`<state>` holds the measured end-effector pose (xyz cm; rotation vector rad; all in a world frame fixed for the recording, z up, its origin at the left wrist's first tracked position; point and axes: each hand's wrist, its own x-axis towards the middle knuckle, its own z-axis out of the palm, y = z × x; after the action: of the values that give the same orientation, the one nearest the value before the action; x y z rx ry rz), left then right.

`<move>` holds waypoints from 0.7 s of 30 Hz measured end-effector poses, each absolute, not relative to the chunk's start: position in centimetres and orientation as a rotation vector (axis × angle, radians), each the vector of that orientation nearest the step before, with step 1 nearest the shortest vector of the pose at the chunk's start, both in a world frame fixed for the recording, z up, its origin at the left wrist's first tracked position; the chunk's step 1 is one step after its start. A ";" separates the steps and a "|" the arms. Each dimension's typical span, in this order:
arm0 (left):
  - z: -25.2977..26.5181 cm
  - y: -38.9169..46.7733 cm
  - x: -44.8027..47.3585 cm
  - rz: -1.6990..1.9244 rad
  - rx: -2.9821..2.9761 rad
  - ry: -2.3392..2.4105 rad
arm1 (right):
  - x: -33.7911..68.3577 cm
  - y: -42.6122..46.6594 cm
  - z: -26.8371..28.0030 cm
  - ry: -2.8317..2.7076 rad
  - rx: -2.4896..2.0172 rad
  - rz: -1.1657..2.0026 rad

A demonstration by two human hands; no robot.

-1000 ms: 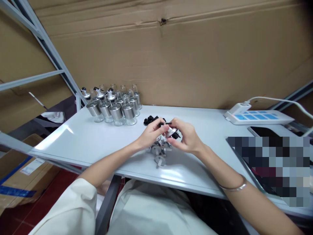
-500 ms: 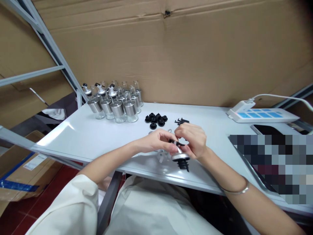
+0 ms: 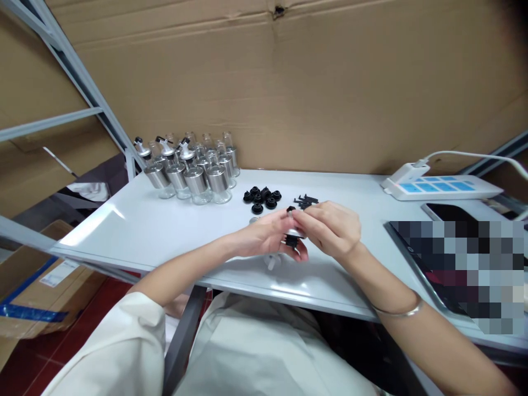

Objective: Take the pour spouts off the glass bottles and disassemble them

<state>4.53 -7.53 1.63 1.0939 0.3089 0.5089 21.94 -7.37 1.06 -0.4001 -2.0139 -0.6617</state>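
Observation:
A pour spout (image 3: 292,241) with a silver collar and a ribbed black stopper is held over the front of the table. My left hand (image 3: 262,234) grips it from the left, fingers curled around it. The fingers of my right hand (image 3: 336,228) are closed on its upper end, near a small black piece on top. Clear plastic parts (image 3: 272,261) lie beneath my left hand, partly hidden. Beyond my hands are a cluster of black stoppers (image 3: 262,199) and a small pile of thin black levers (image 3: 306,201).
Several glass bottles with steel sleeves (image 3: 197,184) stand at the back left, some with spouts fitted. A white power strip (image 3: 449,187) with a charger, a phone (image 3: 445,213) and a dark, partly blurred flat object (image 3: 412,258) lie at the right. A cardboard sheet (image 3: 264,99) backs the white table (image 3: 165,231).
Both hands have drawn the spout up and slightly left, and its stopper end is now closer to my left fingers. My right hand has shifted to the spout's top.

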 end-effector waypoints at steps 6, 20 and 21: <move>2.2 -8.0 3.9 0.374 1.614 0.455 | 21.3 -6.7 0.7 -2.003 -0.387 -0.580; 2.1 -8.7 4.3 0.189 1.527 0.346 | 21.1 -7.1 1.0 -2.152 -0.414 -0.715; 1.9 -8.8 4.4 0.180 1.508 0.346 | 21.1 -7.2 1.1 -2.154 -0.410 -0.733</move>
<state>4.37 -8.77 1.94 1.5076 0.3463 0.1804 21.07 -7.19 1.08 -0.4102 -2.1538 -0.7327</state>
